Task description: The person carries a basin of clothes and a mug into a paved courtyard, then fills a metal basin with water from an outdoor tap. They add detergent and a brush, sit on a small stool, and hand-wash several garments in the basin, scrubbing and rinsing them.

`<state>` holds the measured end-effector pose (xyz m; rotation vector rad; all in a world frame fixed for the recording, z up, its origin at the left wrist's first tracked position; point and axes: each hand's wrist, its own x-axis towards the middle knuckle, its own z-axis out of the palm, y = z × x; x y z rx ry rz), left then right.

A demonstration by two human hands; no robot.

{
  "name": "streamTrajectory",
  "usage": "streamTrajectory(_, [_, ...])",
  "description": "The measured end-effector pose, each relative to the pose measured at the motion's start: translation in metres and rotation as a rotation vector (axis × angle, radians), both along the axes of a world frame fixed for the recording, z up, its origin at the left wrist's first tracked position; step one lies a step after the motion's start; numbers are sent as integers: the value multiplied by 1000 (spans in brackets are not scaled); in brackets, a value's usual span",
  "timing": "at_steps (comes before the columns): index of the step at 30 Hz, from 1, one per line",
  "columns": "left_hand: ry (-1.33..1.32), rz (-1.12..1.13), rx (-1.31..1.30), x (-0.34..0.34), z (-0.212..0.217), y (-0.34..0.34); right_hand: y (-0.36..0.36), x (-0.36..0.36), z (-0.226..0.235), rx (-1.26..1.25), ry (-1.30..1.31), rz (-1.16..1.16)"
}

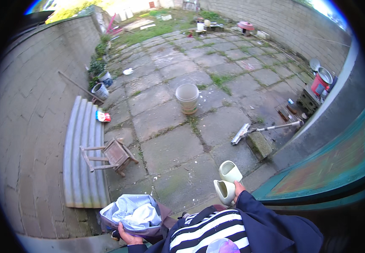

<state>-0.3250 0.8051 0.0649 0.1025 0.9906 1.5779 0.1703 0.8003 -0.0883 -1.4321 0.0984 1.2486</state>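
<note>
My left hand point(128, 237) is closed on the near rim of a dull purple open-topped container point(162, 216), which looks like a box or bag. Crumpled pale blue cloth or lining point(134, 213) fills it. On the other side, my right hand point(238, 189) grips a pair of pale cream slippers point(226, 192); one sits nearer me and the other just beyond it. The fingers of this hand are partly hidden behind the slippers. Both hands are held out in front of my striped top, above the paving.
A clear plastic bucket point(187, 98) stands mid-yard on the slabs. To the left are a small wooden chair point(116, 155), corrugated sheet point(81, 147) and red-and-white packet point(103, 117). A mop point(241, 134) and a block point(259, 146) lie to the right, near a green door point(326, 164).
</note>
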Motion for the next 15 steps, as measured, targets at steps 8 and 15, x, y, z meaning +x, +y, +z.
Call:
streamTrajectory(8, [28,-189,38,49,-16,205,48,54,-25,12,69,-342])
streamTrajectory(15, [-47,-248,148,132,-59,371,134,173,-141,52,134,-469])
